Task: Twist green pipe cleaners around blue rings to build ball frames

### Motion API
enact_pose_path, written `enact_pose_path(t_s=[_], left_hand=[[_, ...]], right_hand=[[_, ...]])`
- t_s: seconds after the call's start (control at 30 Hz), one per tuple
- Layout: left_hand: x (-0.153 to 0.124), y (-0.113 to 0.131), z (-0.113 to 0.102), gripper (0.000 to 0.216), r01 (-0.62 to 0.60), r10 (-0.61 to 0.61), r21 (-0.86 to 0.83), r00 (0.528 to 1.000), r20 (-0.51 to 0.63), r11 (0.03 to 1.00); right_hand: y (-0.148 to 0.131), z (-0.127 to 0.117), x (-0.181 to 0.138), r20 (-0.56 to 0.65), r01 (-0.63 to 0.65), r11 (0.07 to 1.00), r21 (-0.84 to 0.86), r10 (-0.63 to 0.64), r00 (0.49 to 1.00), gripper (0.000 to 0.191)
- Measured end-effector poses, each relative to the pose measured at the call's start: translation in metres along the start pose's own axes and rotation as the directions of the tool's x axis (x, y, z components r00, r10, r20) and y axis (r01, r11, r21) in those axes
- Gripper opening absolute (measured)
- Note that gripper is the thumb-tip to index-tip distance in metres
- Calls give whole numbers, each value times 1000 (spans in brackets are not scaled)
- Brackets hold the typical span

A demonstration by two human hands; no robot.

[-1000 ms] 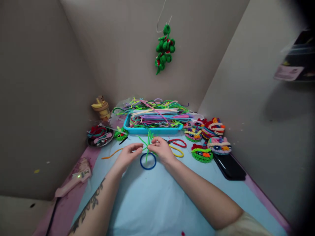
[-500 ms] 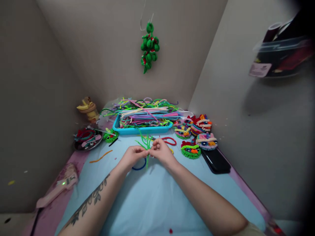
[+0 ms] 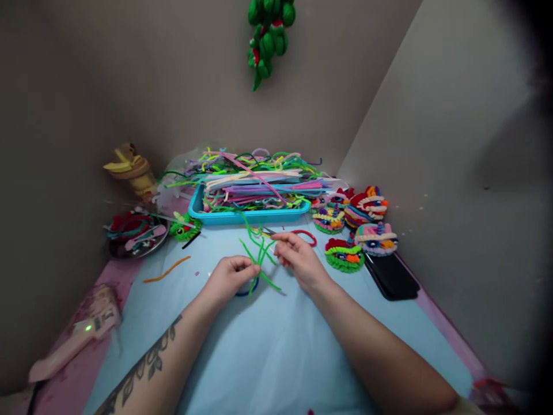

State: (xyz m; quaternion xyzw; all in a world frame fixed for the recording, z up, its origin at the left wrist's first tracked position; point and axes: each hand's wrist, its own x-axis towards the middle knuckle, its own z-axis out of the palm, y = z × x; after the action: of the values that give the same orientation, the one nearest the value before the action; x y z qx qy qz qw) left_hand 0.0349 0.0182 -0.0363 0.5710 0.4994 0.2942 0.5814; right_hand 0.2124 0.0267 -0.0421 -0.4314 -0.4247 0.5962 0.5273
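Fuzzy-looking bright-green stems (image 3: 260, 258) splayed starlike on my feed, left hand (image 3: 233, 278) pinching them near their crossing, right hand (image 3: 300, 262) loosely curled nearby, its hold unclear to me

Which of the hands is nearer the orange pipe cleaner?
Left. The left hand sits to the right of the orange pipe cleaner; the right hand is farther right, past the green pipe cleaners.
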Motion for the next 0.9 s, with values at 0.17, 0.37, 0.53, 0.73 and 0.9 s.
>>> enact_pose_path(t_s=[0.17,0.37,0.53,0.73,0.9], left_hand=[[-1,-1,3,33,23,-23,11,1000,1,1000],[2,-5,2,30,-40,15,-111,976,-218,993],[6,-9,1,28,-93,4,-228,932,-362,969],[5,-5,-2,24,-278,56,-296,808,-586,914],[3,-3,3,23,-273,24,-366,829,-559,890]], right_hand=[[4,-6,3,-12,68,991,-114,-70,997,21],[12,-13,6,5,78,973,-219,-78,997,24],[13,-8,3,-31,56,987,-150,-61,998,34],[21,22,-16,98,9,948,-317,24,995,25],[27,43,-28,172,-34,899,-437,121,978,17]])
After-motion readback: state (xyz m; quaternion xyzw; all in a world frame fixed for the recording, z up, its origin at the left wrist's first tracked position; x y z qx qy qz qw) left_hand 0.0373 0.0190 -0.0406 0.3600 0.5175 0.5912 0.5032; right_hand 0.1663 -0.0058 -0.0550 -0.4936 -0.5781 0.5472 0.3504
